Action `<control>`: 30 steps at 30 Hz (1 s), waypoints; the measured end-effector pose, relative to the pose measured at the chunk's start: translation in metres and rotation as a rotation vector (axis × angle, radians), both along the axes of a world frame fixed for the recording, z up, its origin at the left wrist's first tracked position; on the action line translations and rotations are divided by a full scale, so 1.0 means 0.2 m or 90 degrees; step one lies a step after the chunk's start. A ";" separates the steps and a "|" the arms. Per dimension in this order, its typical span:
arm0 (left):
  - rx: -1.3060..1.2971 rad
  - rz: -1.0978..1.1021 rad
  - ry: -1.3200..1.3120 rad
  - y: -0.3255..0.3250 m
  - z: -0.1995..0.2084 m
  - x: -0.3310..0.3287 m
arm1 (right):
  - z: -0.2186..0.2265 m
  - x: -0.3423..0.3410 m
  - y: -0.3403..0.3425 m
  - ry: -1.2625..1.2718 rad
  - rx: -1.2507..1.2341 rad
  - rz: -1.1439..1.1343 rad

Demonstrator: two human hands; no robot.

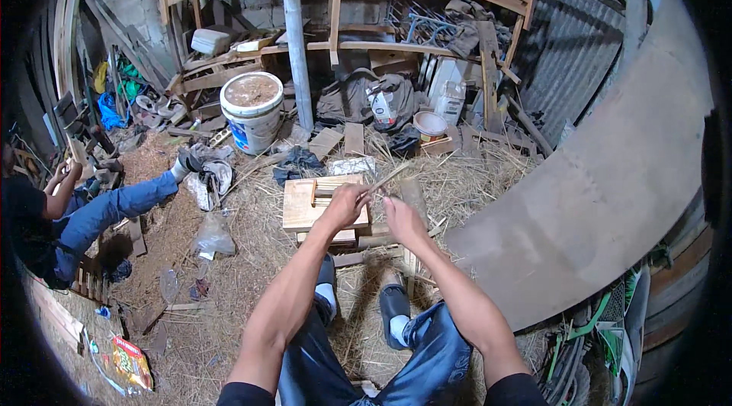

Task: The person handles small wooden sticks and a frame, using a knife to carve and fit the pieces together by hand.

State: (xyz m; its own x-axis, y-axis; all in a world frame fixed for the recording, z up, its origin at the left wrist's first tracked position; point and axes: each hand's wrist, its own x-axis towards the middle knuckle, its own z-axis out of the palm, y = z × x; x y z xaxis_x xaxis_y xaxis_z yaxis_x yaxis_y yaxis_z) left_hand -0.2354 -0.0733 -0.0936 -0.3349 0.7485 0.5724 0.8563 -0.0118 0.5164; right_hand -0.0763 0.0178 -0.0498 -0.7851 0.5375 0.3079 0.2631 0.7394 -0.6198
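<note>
My left hand (347,205) is closed around a thin wooden stick (390,176), which slants up to the right past my fingers. Close beside it, my right hand (406,220) is curled shut; anything in its fingers is too small or hidden to make out. Below and behind my left hand sits a pale wooden block (298,206) with a flat top. Several thin light sticks (325,195) lie across that top, partly covered by my hand.
On the left sits another person (114,204) in blue jeans, holding a piece of wood. A white bucket (254,135) stands ahead, near a small tub (430,125). A large flat sheet (579,185) leans along the right. Straw and wood scraps cover the ground.
</note>
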 end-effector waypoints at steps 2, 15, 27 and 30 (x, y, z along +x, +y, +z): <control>0.001 0.049 -0.191 -0.02 0.01 -0.01 | 0.06 0.04 0.00 -0.062 0.051 -0.061; -0.187 0.014 -0.601 0.15 0.08 0.42 | -0.08 0.09 0.22 -0.163 0.249 -0.185; -0.467 0.000 -0.341 0.20 0.19 0.56 | -0.16 0.21 0.46 -0.314 0.215 -0.257; -0.478 -0.024 -0.344 0.18 0.25 0.56 | -0.18 0.20 0.48 -0.324 0.202 -0.261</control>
State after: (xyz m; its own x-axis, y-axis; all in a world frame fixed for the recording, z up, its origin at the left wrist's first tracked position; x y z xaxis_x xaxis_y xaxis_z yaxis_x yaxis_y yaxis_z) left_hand -0.1239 -0.0381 -0.0431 -0.3834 0.8754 -0.2943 0.5025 0.4651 0.7288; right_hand -0.0363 0.1130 -0.0858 -0.6275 0.7643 0.1482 0.7560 0.6437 -0.1188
